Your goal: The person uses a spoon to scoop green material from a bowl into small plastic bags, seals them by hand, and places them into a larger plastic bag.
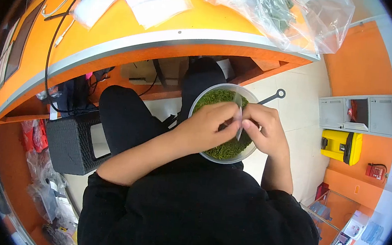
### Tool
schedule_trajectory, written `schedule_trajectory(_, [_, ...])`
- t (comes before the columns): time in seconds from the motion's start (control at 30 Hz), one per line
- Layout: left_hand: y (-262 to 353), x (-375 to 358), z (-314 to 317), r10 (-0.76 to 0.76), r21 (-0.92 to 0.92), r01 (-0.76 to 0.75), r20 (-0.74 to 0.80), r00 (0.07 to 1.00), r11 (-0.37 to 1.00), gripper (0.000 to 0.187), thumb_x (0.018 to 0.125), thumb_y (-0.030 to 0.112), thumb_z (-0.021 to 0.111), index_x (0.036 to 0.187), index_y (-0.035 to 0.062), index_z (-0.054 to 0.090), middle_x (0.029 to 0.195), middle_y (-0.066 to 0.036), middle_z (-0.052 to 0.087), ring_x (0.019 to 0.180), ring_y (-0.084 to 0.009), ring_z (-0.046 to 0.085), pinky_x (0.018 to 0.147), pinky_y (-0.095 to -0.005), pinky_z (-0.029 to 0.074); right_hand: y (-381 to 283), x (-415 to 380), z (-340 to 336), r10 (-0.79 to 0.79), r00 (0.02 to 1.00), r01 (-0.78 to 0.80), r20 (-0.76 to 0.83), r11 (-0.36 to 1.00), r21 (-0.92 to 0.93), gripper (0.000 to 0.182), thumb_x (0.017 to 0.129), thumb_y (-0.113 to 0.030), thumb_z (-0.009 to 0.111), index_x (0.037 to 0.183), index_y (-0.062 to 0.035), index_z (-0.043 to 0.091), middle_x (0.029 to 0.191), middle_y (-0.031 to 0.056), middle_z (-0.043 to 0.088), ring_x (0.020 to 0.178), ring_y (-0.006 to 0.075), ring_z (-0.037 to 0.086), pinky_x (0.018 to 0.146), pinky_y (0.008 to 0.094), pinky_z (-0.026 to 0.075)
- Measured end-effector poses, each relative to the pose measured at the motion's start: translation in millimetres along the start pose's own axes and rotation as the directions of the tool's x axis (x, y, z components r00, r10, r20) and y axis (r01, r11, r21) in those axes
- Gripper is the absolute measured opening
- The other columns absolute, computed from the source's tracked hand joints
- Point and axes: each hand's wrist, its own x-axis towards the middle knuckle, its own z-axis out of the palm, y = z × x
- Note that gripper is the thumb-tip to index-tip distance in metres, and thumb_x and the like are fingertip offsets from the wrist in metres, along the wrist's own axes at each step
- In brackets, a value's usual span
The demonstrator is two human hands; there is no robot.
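Observation:
A round clear tub (pixel 224 161) filled with green moss (pixel 224 150) sits at my lap. My left hand (pixel 215 124) and my right hand (pixel 263 127) meet above the moss, fingertips pinched on a small, thin, clear plastic bag (pixel 239 126) held edge-on between them. What the bag contains cannot be made out. Both hands hide part of the moss. A dark handle with a ring end (pixel 280 93) sticks out past the tub's upper right rim.
An orange desk (pixel 167 19) with a grey edge lies ahead, bearing clear bags (pixel 162 3), a large plastic bag (pixel 303 20) and cables (pixel 51 49). A black woven stool (pixel 71 135) stands left. Lockers (pixel 378 115) and a yellow box (pixel 341 147) are at right.

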Motion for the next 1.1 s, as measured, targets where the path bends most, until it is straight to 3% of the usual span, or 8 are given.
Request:
schedule_trajectory(0.27, [-3.9, -0.6, 9.9, 0.144, 0.097, -0.141, -0.029, 0.989, 0.985, 0.011, 0.084, 0.007, 0.060, 0.085, 0.0002, 0.052, 0.080, -0.014, 0.055, 0.073, -0.0293, 0.056, 0.067, -0.0374, 0.045, 1.3, -4.7, -4.8, -0.012, 0.999, 0.016, 0.038, 0.993, -0.116, 0.019, 0.077, -0.010, 0.062, 0.069, 0.0005, 0.049, 0.062, 0.0147, 0.050, 0.058, 0.0314, 0.054, 0.054, 0.0377, 0.044])
schedule_trajectory(0.53, [-5.4, 0.2, 15.1, 0.210, 0.245, -0.182, -0.092, 0.973, 0.952, 0.015, 0.077, 0.004, 0.065, 0.071, 0.0004, 0.051, 0.068, -0.011, 0.053, 0.065, -0.0274, 0.056, 0.059, -0.0358, 0.044, -0.8, -7.5, -18.9, -0.089, 0.996, 0.092, 0.029, 0.858, -0.506, 0.014, 0.064, -0.006, 0.063, 0.066, -0.0017, 0.050, 0.060, 0.0133, 0.050, 0.056, 0.0301, 0.055, 0.053, 0.0396, 0.046])
schedule_trajectory(0.67, [-1.2, -3.3, 11.5, 0.097, 0.241, -0.109, 0.060, 0.993, 0.964, 0.021, 0.078, 0.017, 0.070, 0.088, 0.0045, 0.056, 0.085, -0.012, 0.058, 0.083, -0.0276, 0.058, 0.074, -0.0403, 0.045, -9.4, -8.5, -26.4, 0.132, 0.988, -0.089, 0.080, 0.910, -0.406, 0.015, 0.065, -0.009, 0.059, 0.061, 0.0014, 0.049, 0.055, 0.0152, 0.049, 0.051, 0.0311, 0.053, 0.050, 0.0381, 0.044])
schedule_trajectory(0.73, [10.0, -0.2, 12.9, 0.345, 0.486, -0.275, -0.058, 0.937, 0.829, 0.055, 0.078, 0.039, 0.072, 0.118, 0.0096, 0.051, 0.113, -0.013, 0.054, 0.109, -0.0286, 0.051, 0.096, -0.0498, 0.033, -9.3, -7.8, -27.0, 0.170, 0.984, -0.144, 0.052, 0.936, -0.322, 0.016, 0.067, -0.010, 0.058, 0.060, 0.0022, 0.051, 0.054, 0.0159, 0.049, 0.049, 0.0302, 0.052, 0.049, 0.0375, 0.043])
schedule_trajectory(0.77, [7.2, -1.0, 12.7, 0.276, 0.454, -0.264, 0.041, 0.960, 0.851, 0.085, 0.074, 0.057, 0.070, 0.138, 0.0135, 0.034, 0.130, -0.013, 0.043, 0.126, -0.0292, 0.037, 0.105, -0.0540, 0.016, -9.2, -7.8, -27.1, 0.208, 0.978, -0.196, 0.028, 0.953, -0.231, 0.017, 0.068, -0.011, 0.057, 0.060, 0.0030, 0.052, 0.054, 0.0167, 0.050, 0.047, 0.0293, 0.052, 0.049, 0.0369, 0.042])
schedule_trajectory(1.0, [1.6, -0.5, 12.9, 0.120, 0.530, -0.123, 0.040, 0.992, 0.839, 0.085, 0.072, 0.061, 0.069, 0.134, 0.0108, 0.040, 0.124, -0.013, 0.050, 0.122, -0.0285, 0.043, 0.103, -0.0480, 0.021, -3.7, -8.9, -18.2, 0.306, 0.952, -0.306, 0.007, 0.951, -0.041, 0.014, 0.073, -0.013, 0.061, 0.079, -0.0007, 0.062, 0.062, 0.0127, 0.055, 0.052, 0.0191, 0.052, 0.050, 0.0303, 0.040])
schedule_trajectory(1.07, [3.2, 0.2, 8.5, 0.026, 0.386, -0.025, 0.004, 1.000, 0.922, 0.082, 0.074, 0.063, 0.066, 0.131, 0.0095, 0.042, 0.122, -0.013, 0.051, 0.119, -0.0289, 0.045, 0.101, -0.0452, 0.022, -5.5, -11.0, -19.2, 0.062, 0.971, -0.052, -0.229, 0.997, 0.053, 0.017, 0.073, -0.010, 0.064, 0.089, -0.0051, 0.064, 0.083, 0.0096, 0.058, 0.067, 0.0172, 0.054, 0.056, 0.0277, 0.040])
schedule_trajectory(1.1, [0.6, 0.2, 8.2, 0.026, 0.386, -0.024, 0.001, 1.000, 0.922, 0.082, 0.074, 0.063, 0.066, 0.131, 0.0095, 0.042, 0.122, -0.013, 0.051, 0.119, -0.0289, 0.045, 0.101, -0.0452, 0.022, -2.8, -13.2, -28.0, -0.102, 0.985, 0.093, -0.139, 0.993, -0.068, 0.021, 0.070, -0.004, 0.066, 0.090, -0.0073, 0.065, 0.097, 0.0071, 0.056, 0.079, 0.0188, 0.053, 0.062, 0.0284, 0.041])
